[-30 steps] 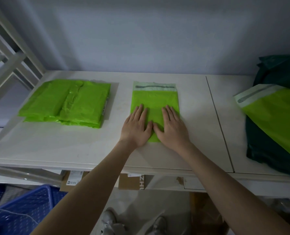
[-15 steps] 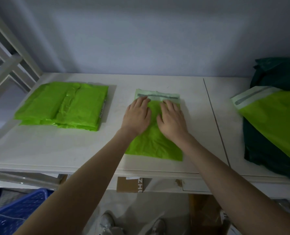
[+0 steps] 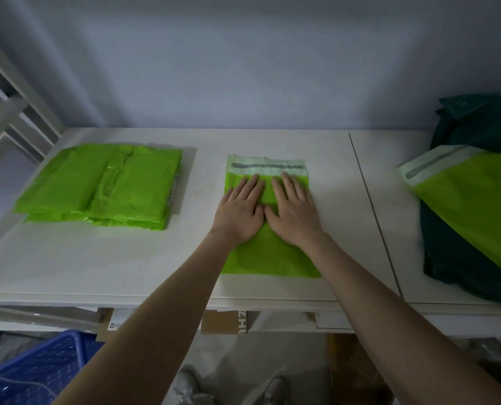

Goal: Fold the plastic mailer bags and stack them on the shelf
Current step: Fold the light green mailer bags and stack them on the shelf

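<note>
A bright green plastic mailer bag (image 3: 269,258) lies flat in the middle of the white shelf (image 3: 97,264), its pale adhesive flap at the far end. My left hand (image 3: 239,210) and my right hand (image 3: 293,213) press flat on its upper half, side by side, fingers straight and pointing away from me. A stack of folded green mailer bags (image 3: 103,185) sits on the shelf to the left. Unfolded green mailer bags (image 3: 471,197) lie at the right on a dark green pile.
The dark green pile (image 3: 462,267) fills the right end of the shelf. A white slanted frame (image 3: 12,112) rises at the far left. Below the shelf are a blue basket (image 3: 38,372) and cardboard boxes (image 3: 226,321). The wall stands close behind.
Both hands slid away from me along the bag, from its near end up to just under the flap, then held there. The bag's near half now lies uncovered.
</note>
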